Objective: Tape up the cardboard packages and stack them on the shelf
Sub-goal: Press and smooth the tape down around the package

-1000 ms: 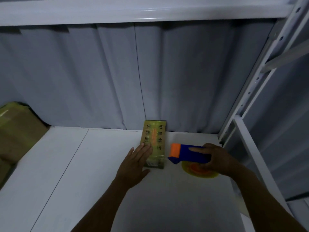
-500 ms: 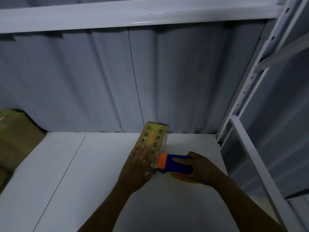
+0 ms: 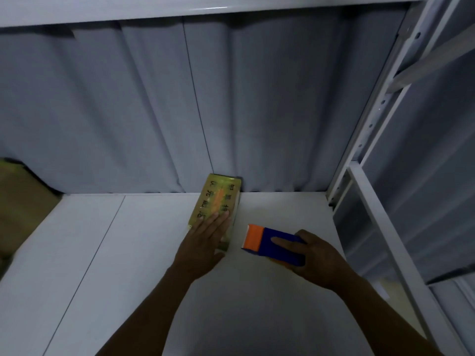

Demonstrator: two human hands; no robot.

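A small yellow-taped cardboard package (image 3: 218, 199) with dark printed characters lies flat on the white shelf board (image 3: 128, 253), its far end against the grey curtain. My left hand (image 3: 203, 242) lies flat on the package's near end with straight fingers. My right hand (image 3: 316, 258) grips a blue tape dispenser (image 3: 272, 244) with an orange front, just right of the package and apart from it.
A larger brown cardboard box (image 3: 20, 206) sits at the far left of the shelf. A white metal upright (image 3: 380, 116) and frame rails stand at the right. Another shelf board (image 3: 180, 9) runs overhead. The grey curtain (image 3: 257, 111) closes the back.
The dispenser in my right hand has moved right, away from the package's near end. My left hand has stayed flat on the package, which now sits farther back against the curtain.
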